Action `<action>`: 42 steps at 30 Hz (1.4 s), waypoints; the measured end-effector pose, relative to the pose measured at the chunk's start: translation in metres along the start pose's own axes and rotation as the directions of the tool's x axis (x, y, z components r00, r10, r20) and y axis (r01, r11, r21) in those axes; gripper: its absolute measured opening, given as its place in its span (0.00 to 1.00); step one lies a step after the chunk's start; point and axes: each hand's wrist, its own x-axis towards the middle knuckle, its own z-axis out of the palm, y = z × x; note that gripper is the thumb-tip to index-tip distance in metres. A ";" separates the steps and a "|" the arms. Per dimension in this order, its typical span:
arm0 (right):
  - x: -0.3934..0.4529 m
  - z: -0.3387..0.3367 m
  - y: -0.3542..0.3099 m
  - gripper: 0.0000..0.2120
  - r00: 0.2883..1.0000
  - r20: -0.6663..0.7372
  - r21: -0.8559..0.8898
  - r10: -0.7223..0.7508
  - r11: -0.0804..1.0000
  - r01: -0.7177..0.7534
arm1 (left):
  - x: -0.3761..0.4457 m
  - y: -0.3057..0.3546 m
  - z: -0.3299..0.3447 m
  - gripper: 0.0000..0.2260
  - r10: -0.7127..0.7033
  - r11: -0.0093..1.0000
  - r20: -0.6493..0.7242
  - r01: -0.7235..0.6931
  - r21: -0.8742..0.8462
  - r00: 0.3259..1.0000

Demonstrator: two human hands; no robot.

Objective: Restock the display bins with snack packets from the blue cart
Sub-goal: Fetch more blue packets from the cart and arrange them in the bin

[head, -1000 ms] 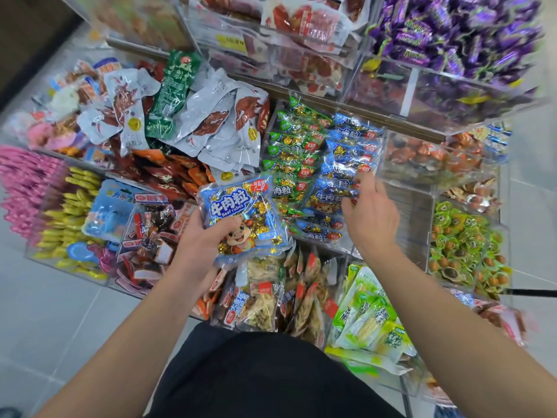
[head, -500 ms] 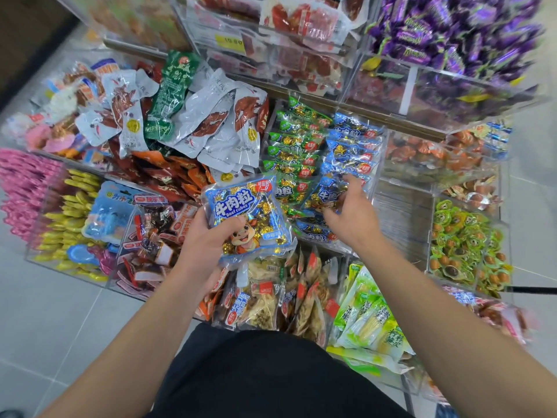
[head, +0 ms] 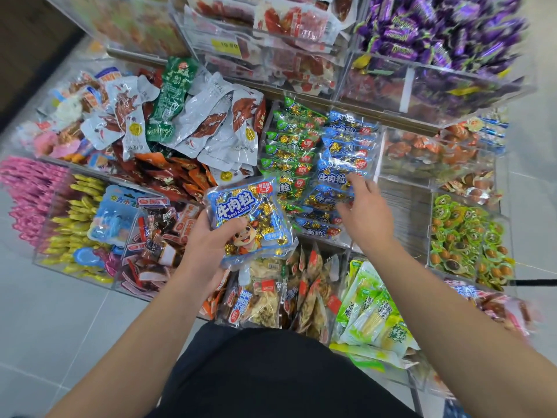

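a: hands? packet?
b: left hand (head: 208,248) grips the blue beef-cubes packet (head: 250,218), just left of the blue-packet bin (head: 340,170). right hand (head: 366,214), fingers loosely spread, touches packets in the bin.
a: handling?
b: probably light, crinkly, slippery; hold an edge.

You face clear display bins (head: 380,152) on a grey tiled floor (head: 60,321). Blue beef-cube packets (head: 346,146) fill the middle bin; purple candies (head: 437,28) fill the far right corner.
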 end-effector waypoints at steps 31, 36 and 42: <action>-0.009 -0.017 -0.011 0.21 0.990 -0.053 0.307 0.133 0.945 -0.111 | 0.002 -0.004 -0.003 0.14 -0.016 0.999 0.005 0.016 -0.048 1.000; -0.036 -0.040 -0.048 0.06 0.964 0.261 0.635 0.057 0.742 -0.216 | -0.002 -0.007 0.001 0.19 0.051 0.999 0.070 -0.052 0.008 0.996; -0.061 -0.033 -0.076 0.19 0.924 0.365 0.629 -0.115 0.762 -0.154 | -0.003 -0.009 0.013 0.27 0.138 0.982 0.164 -0.157 0.109 0.977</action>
